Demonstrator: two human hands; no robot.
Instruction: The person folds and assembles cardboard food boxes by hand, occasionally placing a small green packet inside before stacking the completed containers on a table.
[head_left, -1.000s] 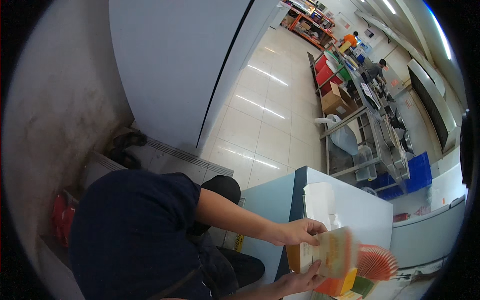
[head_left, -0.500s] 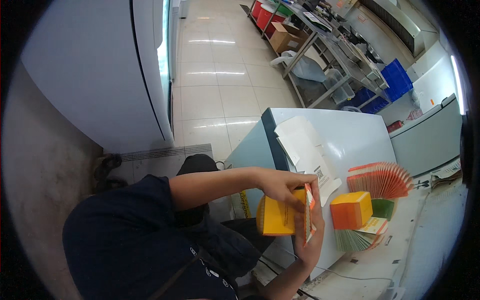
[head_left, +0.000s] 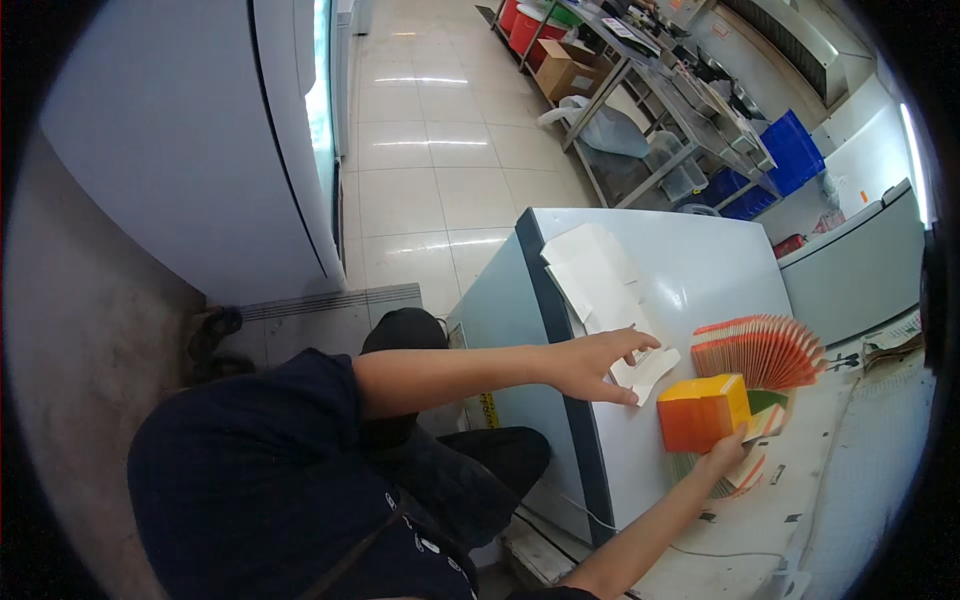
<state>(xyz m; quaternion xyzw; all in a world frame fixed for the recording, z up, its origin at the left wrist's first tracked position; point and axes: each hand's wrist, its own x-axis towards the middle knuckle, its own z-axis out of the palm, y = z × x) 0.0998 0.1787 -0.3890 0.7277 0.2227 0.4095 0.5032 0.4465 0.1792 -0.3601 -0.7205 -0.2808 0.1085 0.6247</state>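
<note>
My left hand reaches over the white chest-like appliance with fingers spread and nothing in it. Its fingertips are at the near end of several flat white folded cartons. My right hand is closed at the near right corner of a yellow and orange box. Some of its fingers are hidden behind the box. Orange-edged flat packets or cards lie fanned out beyond the box. Green and white ones stick out beside it, partly covered by box and hand. Whether another box lies underneath, I cannot tell.
The white appliance top has a dark edge on my side. A thin white cable runs near my right forearm. A tall white cabinet stands at the left. Farther off are a metal rack, blue crates and a cardboard box.
The yellow box that both hands held over the near edge has left that spot. My hands have parted: the left is by the white cartons, the right has moved to the box on the appliance.
</note>
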